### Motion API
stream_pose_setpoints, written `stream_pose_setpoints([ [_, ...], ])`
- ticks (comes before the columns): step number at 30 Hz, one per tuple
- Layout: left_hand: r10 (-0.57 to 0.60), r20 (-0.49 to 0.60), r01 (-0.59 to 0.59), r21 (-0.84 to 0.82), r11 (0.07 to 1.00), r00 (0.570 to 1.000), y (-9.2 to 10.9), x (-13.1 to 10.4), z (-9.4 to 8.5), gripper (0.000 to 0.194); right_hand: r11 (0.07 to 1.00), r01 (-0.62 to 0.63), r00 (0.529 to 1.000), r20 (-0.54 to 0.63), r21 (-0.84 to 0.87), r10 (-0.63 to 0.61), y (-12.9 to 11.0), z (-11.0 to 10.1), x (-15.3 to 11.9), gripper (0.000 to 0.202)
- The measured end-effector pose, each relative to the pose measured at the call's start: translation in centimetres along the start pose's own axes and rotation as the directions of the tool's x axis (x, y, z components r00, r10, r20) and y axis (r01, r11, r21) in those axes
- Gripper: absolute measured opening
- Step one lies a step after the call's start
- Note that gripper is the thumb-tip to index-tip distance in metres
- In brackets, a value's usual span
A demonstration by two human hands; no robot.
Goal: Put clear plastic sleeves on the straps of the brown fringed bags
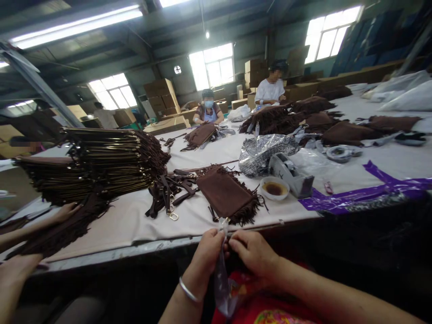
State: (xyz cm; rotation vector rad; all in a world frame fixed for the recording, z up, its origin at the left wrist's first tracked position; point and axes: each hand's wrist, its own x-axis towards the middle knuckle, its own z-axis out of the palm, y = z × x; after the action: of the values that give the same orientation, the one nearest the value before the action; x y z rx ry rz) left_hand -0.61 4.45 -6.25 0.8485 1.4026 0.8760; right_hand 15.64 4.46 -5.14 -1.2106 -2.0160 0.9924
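A brown fringed pouch (224,191) lies flat near the table's front edge, its metal clasp toward me. Just below it my left hand (209,252), with a silver bangle on the wrist, pinches a clear plastic strip (222,283) that hangs down over the edge. My right hand (251,252) is closed beside it, thumb and fingers together near the clasp; what it grips, if anything, is too small to tell. Brown straps with gold clips (172,191) lie left of the pouch.
Stacked brown pouches (111,162) stand at left, with another person's hands (64,212) below. A white bowl of brown liquid (274,188), a tape dispenser (292,175) and purple tape (351,198) are at right. Two people sit across the table, near more pouches (270,118).
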Motion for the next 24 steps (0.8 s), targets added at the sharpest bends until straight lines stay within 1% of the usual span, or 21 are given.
stream_pose_setpoints([
  [2,-0.045,0.013,0.046,-0.044,0.998,0.999,0.1,0.1,-0.1,0.031,0.999,-0.043,0.992,-0.115,0.008,0.044,1.2,-0.6,2.0,0.023],
  [3,-0.048,0.016,0.049,-0.039,0.998,0.999,0.1,0.1,0.0,0.031,0.999,-0.044,0.988,-0.146,-0.006,0.043,1.7,-0.8,3.0,0.022],
  [4,-0.04,0.02,0.04,-0.026,0.999,0.999,0.1,0.1,0.0,0.03,0.999,-0.033,0.988,-0.152,-0.031,0.028,2.1,-0.9,3.9,0.022],
  [6,-0.023,0.022,0.023,-0.008,1.0,1.0,-0.1,0.2,0.2,0.029,0.996,-0.009,0.993,-0.117,-0.093,-0.002,2.5,-0.8,5.4,0.021],
  [9,0.0,0.018,-0.001,0.033,0.999,1.0,-0.4,0.2,0.5,0.026,0.985,-0.008,0.998,-0.066,-0.171,-0.003,2.4,-0.2,6.9,0.013],
  [13,0.028,-0.002,-0.028,0.111,0.993,1.0,-0.7,0.1,0.3,0.023,0.981,-0.068,0.994,-0.096,-0.179,0.051,2.1,0.4,7.4,0.014],
  [18,0.035,0.002,-0.035,0.076,0.997,0.999,-1.2,0.4,0.2,0.026,0.98,-0.136,0.985,-0.122,-0.148,0.119,2.8,1.1,7.4,0.015],
  [21,0.002,0.016,-0.002,0.008,1.0,1.0,-1.2,0.8,0.4,0.034,0.976,-0.176,0.98,-0.119,-0.13,0.161,3.4,1.4,7.8,0.015],
  [24,-0.067,0.052,0.074,-0.146,0.987,0.996,-1.1,1.5,0.6,0.043,0.973,-0.187,0.98,-0.099,-0.133,0.174,3.6,1.2,8.2,0.015],
])
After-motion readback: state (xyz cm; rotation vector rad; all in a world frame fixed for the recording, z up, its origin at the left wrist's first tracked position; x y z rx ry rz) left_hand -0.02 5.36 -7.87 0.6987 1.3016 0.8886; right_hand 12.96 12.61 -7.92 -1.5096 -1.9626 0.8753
